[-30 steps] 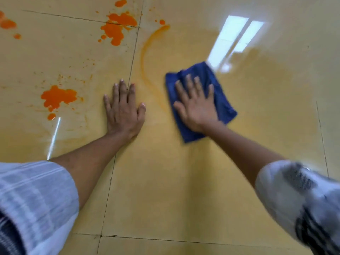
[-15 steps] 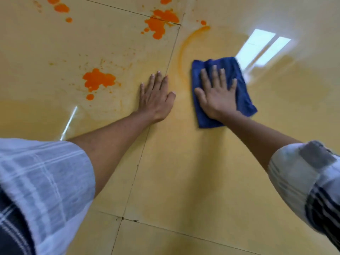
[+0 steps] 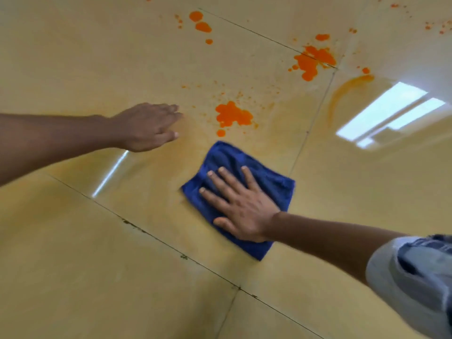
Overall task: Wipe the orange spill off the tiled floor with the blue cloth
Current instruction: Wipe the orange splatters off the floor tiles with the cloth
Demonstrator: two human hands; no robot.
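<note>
A folded blue cloth [image 3: 227,159] lies flat on the glossy beige tiled floor [image 3: 97,253]. My right hand [image 3: 242,207] presses down on its near half with the fingers spread. Just beyond the cloth's far edge sits an orange puddle [image 3: 232,115] with a small drop below it. A larger orange splash [image 3: 311,61] lies further back on a tile joint, and more orange blobs [image 3: 201,24] are at the top. A curved orange smear [image 3: 342,91] runs at the right. My left hand [image 3: 149,127] hovers left of the near puddle, fingers loosely extended, holding nothing.
Fine orange specks dot the tile around the puddles and the top right corner. Dark grout lines cross the floor diagonally. A bright window reflection [image 3: 386,113] glares on the tile at the right. A pale yellowish film covers the wiped area.
My right hand has slid the cloth left and nearer, away from the curved smear to just below the near puddle. My left hand has lifted off the floor and moved left.
</note>
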